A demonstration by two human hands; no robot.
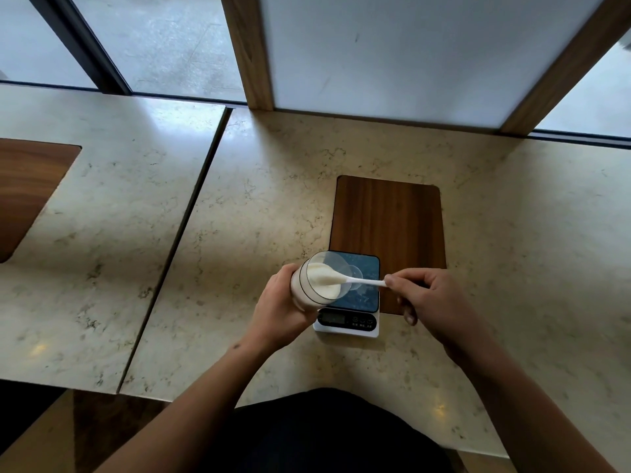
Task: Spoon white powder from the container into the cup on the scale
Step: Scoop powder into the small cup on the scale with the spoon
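Observation:
My left hand [278, 307] grips a clear container [316, 279] of white powder, tilted with its mouth toward the right, over the left edge of the scale [350, 324]. My right hand [433, 298] pinches the handle of a white plastic spoon [355, 280]; the spoon's bowl is inside the container's mouth, in the powder. A small clear cup [356, 279] stands on the scale's dark glass platform, just right of the container mouth and partly hidden behind the spoon. The scale's display faces me.
The scale sits on a marble counter [259, 206], overlapping a wooden inlay [389, 220] behind it. A seam [184, 233] splits the counter on the left, where another wooden inlay [27, 186] lies. A wood-framed panel [392, 52] and windows rise at the back.

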